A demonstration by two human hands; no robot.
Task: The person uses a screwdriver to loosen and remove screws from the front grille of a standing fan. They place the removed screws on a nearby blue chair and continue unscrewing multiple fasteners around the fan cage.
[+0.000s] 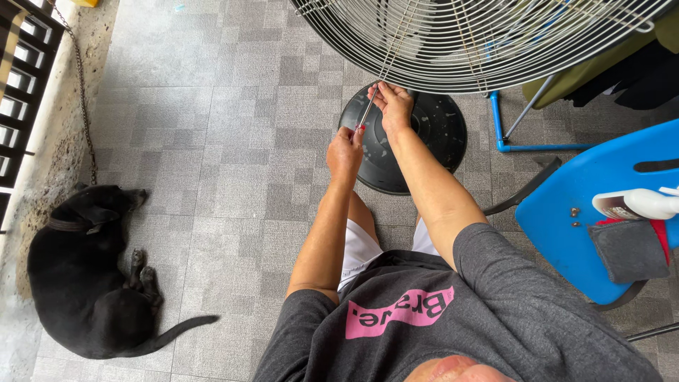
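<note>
A large standing fan with a round wire guard [467,42] and a black round base [431,127] stands in front of me. My left hand [344,152] grips the red handle end of a thin metal tool [368,110] that slants up toward the lower rim of the guard. My right hand [391,106] pinches the tool's shaft near the guard's bottom edge. Both hands hover over the base.
A black dog [85,276] lies on the grey tiled floor at the left, beside a metal gate [21,78] with a chain. A blue plastic chair [601,205] at the right carries a white spray bottle [636,204] and a dark cloth [628,249].
</note>
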